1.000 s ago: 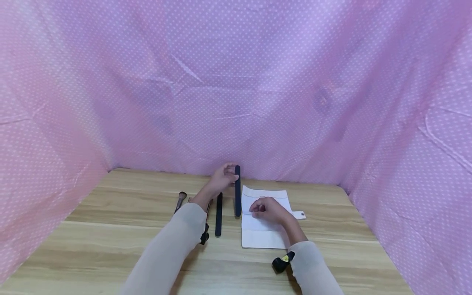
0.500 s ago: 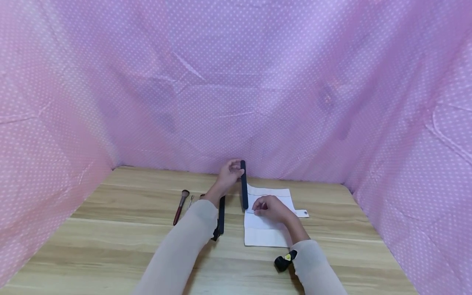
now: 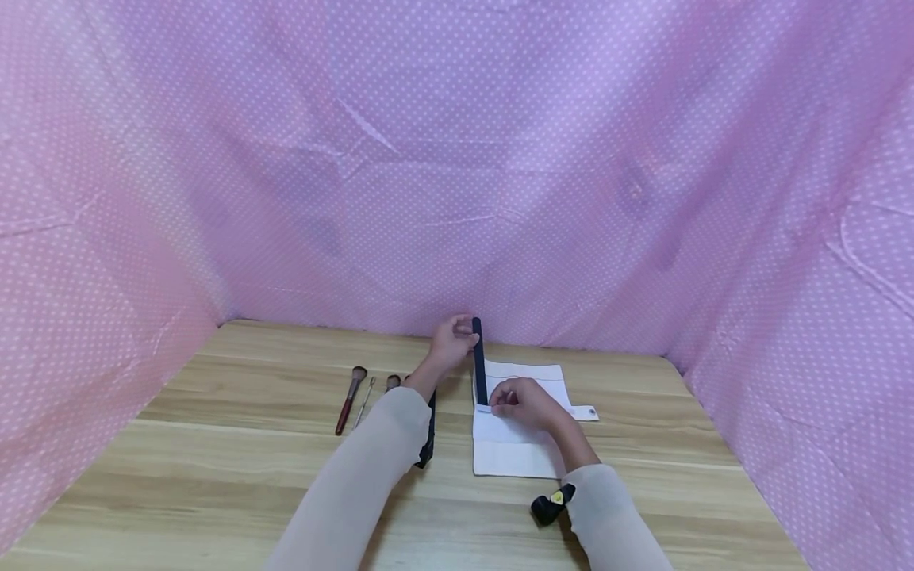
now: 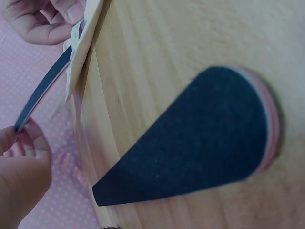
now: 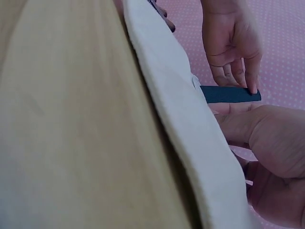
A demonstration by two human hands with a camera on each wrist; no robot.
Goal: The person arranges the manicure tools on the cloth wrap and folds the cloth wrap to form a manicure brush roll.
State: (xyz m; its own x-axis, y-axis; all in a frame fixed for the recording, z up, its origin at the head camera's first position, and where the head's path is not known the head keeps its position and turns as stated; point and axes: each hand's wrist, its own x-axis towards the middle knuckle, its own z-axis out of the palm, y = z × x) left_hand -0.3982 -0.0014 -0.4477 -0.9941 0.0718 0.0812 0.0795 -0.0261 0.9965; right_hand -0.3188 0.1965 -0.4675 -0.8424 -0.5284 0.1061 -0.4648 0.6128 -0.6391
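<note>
My left hand (image 3: pixel 451 345) pinches a black nail file (image 3: pixel 480 361) near its upper end. The file leans upright, its lower end inside the pocket edge of a white cloth roll-up pouch (image 3: pixel 507 456). At that edge my right hand (image 3: pixel 524 403) pinches the cloth between thumb and fingers, holding the pocket lip up. In the left wrist view, the file (image 4: pixel 45 88) shows a pink core and bends slightly toward the pocket. A second nail file (image 4: pixel 205 133) lies on the table, mostly behind my left forearm in the head view.
Left of my forearm lie a makeup brush (image 3: pixel 350 400) with a red handle, a thin metal tool (image 3: pixel 365 403) and another brush (image 3: pixel 393 382), partly covered. The pouch's snap strap (image 3: pixel 585 413) extends right. A pink dotted curtain (image 3: pixel 457 198) hangs behind the wooden table (image 3: pixel 214 444).
My left hand has carried the nail file right, over to the pouch, then down so its lower end enters the pocket. The right hand stays at the pocket edge.
</note>
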